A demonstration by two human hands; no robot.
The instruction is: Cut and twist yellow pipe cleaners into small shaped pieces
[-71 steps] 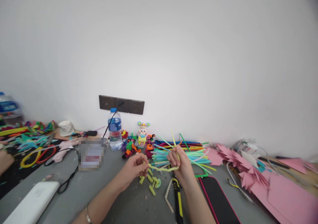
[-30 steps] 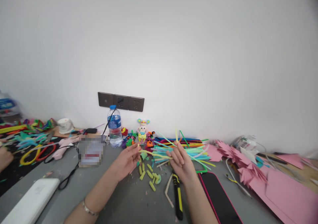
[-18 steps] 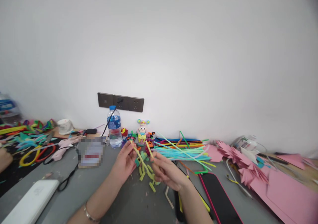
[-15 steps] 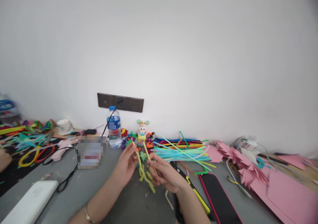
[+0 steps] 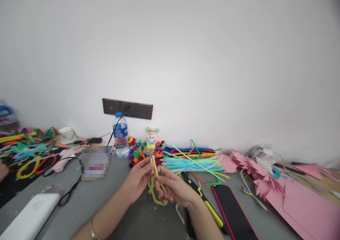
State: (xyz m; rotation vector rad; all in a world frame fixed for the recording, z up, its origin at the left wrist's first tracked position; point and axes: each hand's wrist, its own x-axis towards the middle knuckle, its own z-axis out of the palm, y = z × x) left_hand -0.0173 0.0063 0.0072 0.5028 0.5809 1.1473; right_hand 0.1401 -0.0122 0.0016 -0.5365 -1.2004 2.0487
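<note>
My left hand (image 5: 136,180) and my right hand (image 5: 174,188) meet over the grey table (image 5: 117,211), fingers pinched together on a folded yellow-green pipe cleaner (image 5: 154,174). Its two ends stick up between my fingertips and a loop hangs below them. Just behind my hands lies a pile of several teal, green and yellow pipe cleaners (image 5: 192,162). A black and yellow tool (image 5: 205,206) lies under my right wrist.
A black phone (image 5: 231,211) lies right of my arm, pink paper cutouts (image 5: 265,183) beyond it. A water bottle (image 5: 120,135), a small figurine (image 5: 151,140), a blurred box (image 5: 95,162) and a white device (image 5: 29,220) stand left. Another person's hand (image 5: 2,169) shows at the far left.
My hands came together from apart. The pipe cleaner, earlier stretched sideways between them, is now folded upright with both ends up. My right hand moved left off the pile.
</note>
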